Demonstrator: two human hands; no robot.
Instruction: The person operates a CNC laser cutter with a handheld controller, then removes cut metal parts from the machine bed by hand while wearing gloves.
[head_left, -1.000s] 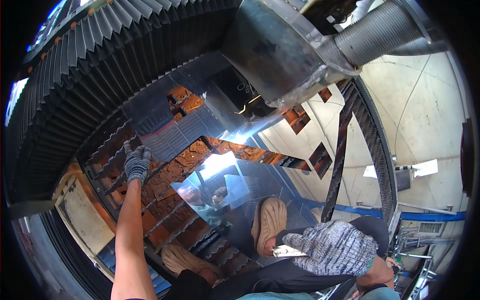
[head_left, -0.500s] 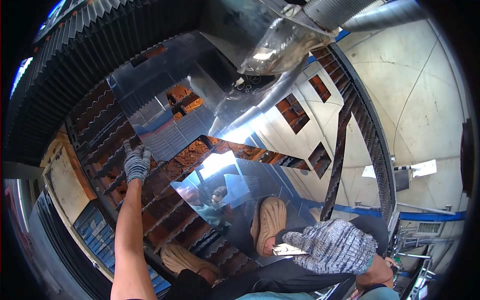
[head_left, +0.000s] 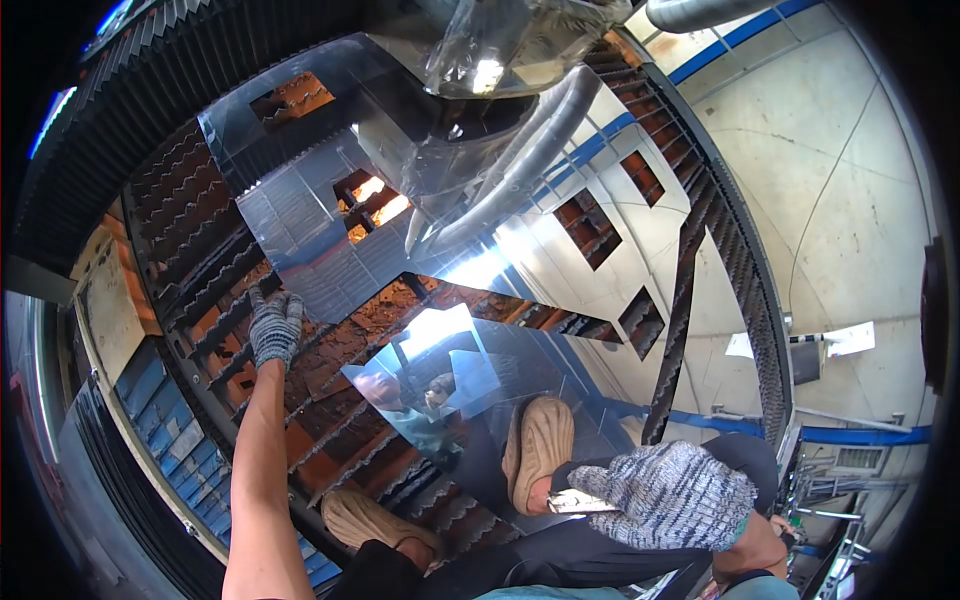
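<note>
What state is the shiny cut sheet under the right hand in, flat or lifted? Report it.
Lifted at the near edge: the right hand grips the sheet's edge, and it tilts above the slats.

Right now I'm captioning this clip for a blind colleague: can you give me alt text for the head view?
A person in knit gloves stands on a shiny cut metal sheet over rusty toothed slats, the left hand braced on the slats. The right hand grips the sheet's near edge beside a tan shoe. A larger sheet with rectangular cutouts lies beyond.
</note>
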